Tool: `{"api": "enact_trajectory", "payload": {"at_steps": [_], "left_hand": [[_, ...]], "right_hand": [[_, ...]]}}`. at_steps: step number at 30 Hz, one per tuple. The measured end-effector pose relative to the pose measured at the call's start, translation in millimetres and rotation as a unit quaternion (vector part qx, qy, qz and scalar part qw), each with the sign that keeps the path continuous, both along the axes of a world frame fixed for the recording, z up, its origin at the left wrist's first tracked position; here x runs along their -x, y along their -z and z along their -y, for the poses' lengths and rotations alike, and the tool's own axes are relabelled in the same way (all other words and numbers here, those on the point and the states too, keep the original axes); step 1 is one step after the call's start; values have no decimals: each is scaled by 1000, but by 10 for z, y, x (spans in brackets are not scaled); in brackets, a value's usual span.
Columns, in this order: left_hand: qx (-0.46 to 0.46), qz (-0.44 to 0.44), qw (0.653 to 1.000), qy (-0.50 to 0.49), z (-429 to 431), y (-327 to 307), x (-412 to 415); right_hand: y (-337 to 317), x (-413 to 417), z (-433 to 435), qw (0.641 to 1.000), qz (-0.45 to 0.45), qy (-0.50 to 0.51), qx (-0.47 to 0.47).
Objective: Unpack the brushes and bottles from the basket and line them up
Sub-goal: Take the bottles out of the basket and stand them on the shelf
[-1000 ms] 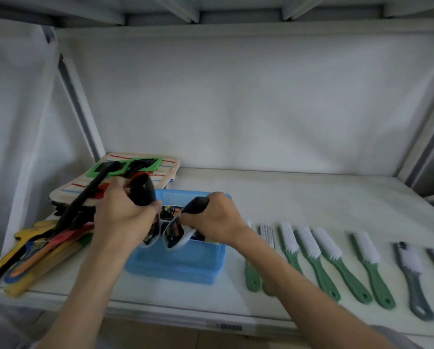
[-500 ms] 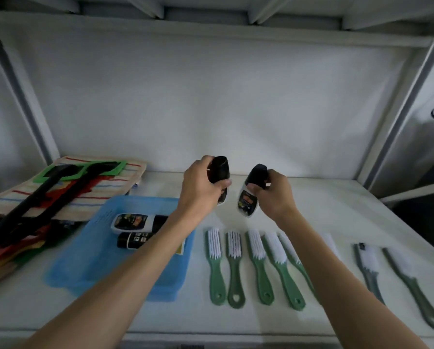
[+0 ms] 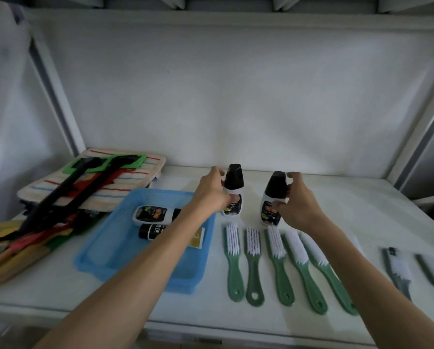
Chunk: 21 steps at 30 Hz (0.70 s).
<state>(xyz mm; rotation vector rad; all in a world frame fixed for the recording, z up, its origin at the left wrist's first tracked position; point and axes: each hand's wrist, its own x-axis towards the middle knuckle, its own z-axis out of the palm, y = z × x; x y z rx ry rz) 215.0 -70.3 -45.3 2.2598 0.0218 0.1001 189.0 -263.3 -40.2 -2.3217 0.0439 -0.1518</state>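
Head view: left hand (image 3: 212,195) wrapped around the left bottle (image 3: 233,190), a white bottle with a black cap, grip clenched on its body, thumb across the label. Right hand (image 3: 297,205) grasping the right bottle (image 3: 273,197) of the same kind, fingers (image 3: 292,176) up by the cap, thumb on the label. Both bottles upright, side by side and apart, bases at or just above the white shelf (image 3: 324,197); contact with the surface impossible to tell. Placed just behind the bristle ends of the brush row.

Blue basket (image 3: 105,258) to the left of the bottles, near the shelf's front edge, left forearm crossing over its right half. Inside, two more bottles lying on their sides: a white one (image 3: 150,214) toward the back, a darker one (image 3: 151,230) just in front of it. A gold card (image 3: 197,239) partly hidden beneath the forearm.

Five green brushes (image 3: 236,268) with white bristles in a row right of the basket, handles toward the front edge. Two grey brushes (image 3: 398,270) farther right, well apart from the green ones.

Far left: striped cloth pads (image 3: 125,183) stacked at the back corner, long-handled tools (image 3: 67,197) in black, green and red lying across them
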Motion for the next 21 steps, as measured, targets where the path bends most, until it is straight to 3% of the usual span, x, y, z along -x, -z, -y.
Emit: {"api": "enact_trajectory", "payload": {"at_steps": [2,4,6,7,9,12,14,17,21], "left_hand": [[-11,-26,999,30,-139,-84,48],[-53,-7,999,9,-373,-204,95],[-116,22,992,-45,-676,-318,152],[-145,7,988,-60,-837,-345,183],[-220,-104,968,-54,-1104,-353,272],[-345,-278,896,5,-1311,-314,379],[-363,-307,879,27,-1324,-296,419],[-317,-320,892,38,-1282,-237,418],[-380,-352,853,66,-1275,-147,384]], "right_hand": [[-60,75,-39,998,52,32,8],[-139,208,-145,980,189,57,-29],[-225,364,-345,954,291,17,-66],[-246,424,-470,952,297,-29,-74],[-223,477,-759,960,237,-139,-55],[-63,347,-1226,959,129,-252,26],[34,197,-1510,957,64,-260,115],[144,52,-1798,936,-21,-251,245],[200,-1,-1993,909,-68,-238,334]]}}
